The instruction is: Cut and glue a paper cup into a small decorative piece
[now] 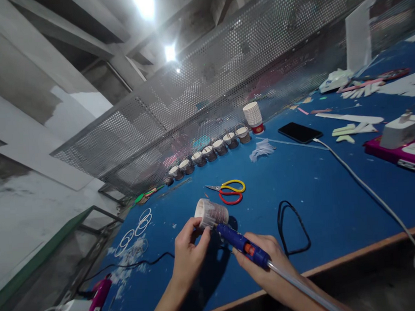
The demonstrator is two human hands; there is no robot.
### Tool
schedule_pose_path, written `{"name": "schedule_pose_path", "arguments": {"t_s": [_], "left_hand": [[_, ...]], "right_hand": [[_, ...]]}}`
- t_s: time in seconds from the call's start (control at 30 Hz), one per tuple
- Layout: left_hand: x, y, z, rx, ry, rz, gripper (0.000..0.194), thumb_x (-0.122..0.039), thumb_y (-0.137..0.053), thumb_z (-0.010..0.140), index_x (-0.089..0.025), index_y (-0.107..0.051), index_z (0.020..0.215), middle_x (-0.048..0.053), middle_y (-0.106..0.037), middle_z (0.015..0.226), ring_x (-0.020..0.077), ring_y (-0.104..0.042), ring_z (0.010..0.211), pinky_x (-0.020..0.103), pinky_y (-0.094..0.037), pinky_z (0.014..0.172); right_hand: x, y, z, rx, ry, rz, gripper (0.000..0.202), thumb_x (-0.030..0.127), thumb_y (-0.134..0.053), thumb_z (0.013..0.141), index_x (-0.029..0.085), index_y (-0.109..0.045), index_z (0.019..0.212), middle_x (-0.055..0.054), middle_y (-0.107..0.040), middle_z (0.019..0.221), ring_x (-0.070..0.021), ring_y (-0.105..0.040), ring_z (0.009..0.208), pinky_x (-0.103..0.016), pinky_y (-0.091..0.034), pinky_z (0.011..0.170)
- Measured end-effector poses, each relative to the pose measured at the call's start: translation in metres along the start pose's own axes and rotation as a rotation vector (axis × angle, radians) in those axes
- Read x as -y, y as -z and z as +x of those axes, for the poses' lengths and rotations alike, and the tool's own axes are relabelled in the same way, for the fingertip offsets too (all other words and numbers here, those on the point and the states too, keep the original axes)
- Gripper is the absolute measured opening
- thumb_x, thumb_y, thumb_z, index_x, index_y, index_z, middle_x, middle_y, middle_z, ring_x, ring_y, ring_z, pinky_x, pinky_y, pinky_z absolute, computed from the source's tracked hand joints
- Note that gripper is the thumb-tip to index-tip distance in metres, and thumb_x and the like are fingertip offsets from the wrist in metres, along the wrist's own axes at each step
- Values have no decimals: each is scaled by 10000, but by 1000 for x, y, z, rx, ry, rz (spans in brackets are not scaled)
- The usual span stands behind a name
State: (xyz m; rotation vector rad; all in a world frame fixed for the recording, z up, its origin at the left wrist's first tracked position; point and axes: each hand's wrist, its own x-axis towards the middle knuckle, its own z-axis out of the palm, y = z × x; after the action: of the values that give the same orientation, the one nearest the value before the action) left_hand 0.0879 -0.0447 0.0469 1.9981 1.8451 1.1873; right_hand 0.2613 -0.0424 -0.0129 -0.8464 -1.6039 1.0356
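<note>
A paper cup [215, 213], partly wrapped in a greyish-brown material, is tilted on its side above the blue table. My left hand [191, 244] grips it near its rim between thumb and fingers. My right hand [265, 259] is closed around a blue glue gun [236, 238] with a clear glue stick coming out of its back. The gun's nozzle is at the lower side of the cup, close to my left fingertips; whether it touches cannot be made out. Scissors [230, 192] with one yellow and one red handle lie just beyond the cup.
Several wrapped cups [209, 153] line the table's back edge beside a cup stack [253, 116]. A phone [300, 132] with a white cable lies right. White rings [143, 222] lie left. Purple power strips [398, 154] sit at both sides. A black cord loop [294, 227] is near the front.
</note>
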Motion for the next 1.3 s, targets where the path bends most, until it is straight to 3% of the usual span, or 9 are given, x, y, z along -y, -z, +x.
{"name": "schedule_pose_path", "arguments": {"t_s": [1.03, 1.3], "left_hand": [[1, -2, -2, 9, -14, -7, 125, -255, -532, 769, -175, -609, 826, 2, -641, 709, 130, -602, 581, 196, -479, 528], [3, 1, -3, 28, 0, -47, 149, -295, -535, 811, -176, -624, 819, 2, -637, 713, 146, -622, 644, 218, -499, 611]], "right_hand": [[-4, -4, -2, 15, 45, -34, 254, 259, -503, 817, 213, -387, 595, 38, -455, 523, -95, -413, 456, -209, -309, 479], [-3, -3, -3, 4, 47, -17, 258, 259, -494, 828, 214, -384, 599, 44, -438, 516, -91, -403, 447, -201, -307, 472]]}}
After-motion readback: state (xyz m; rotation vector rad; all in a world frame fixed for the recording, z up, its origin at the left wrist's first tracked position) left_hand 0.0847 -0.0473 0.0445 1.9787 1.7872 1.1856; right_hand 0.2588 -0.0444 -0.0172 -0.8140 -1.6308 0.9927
